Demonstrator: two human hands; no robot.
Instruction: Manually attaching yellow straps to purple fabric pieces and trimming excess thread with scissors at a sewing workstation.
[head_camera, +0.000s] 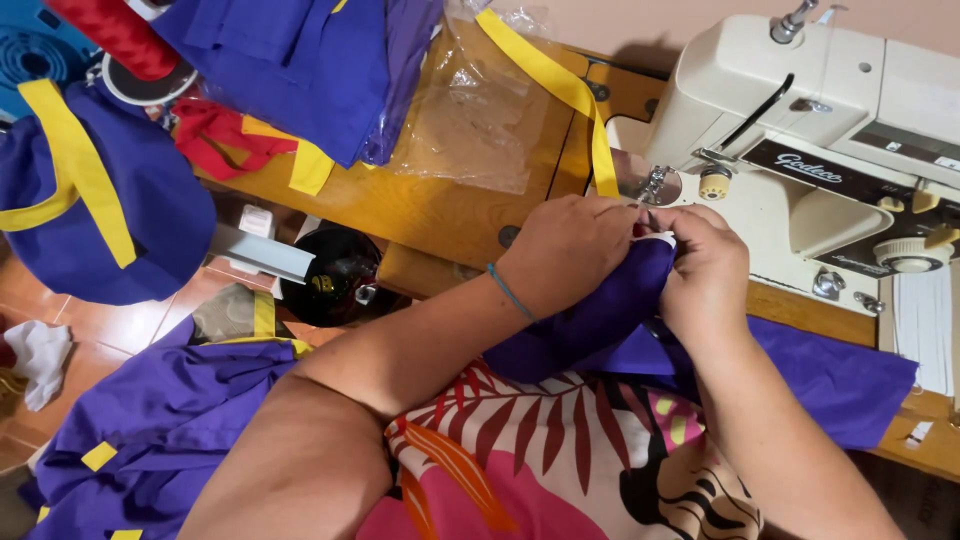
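Observation:
My left hand (570, 245) and my right hand (705, 265) meet in front of a cream sewing machine (850, 120), both pinching a bunched fold of purple fabric (600, 320) that drapes over my lap and the table edge. A small white bit shows between my fingertips. A yellow strip (560, 85) runs from the back of the table down to the needle area (655, 185), just above my hands. A thin blue band circles my left wrist.
A wooden sewing table (440, 210) carries clear plastic wrap (480, 100), folded blue and purple cloth (320, 60) and red fabric (215, 135). Blue cloth with yellow trim (90, 200) hangs at left; more purple cloth (150, 420) lies on the tiled floor.

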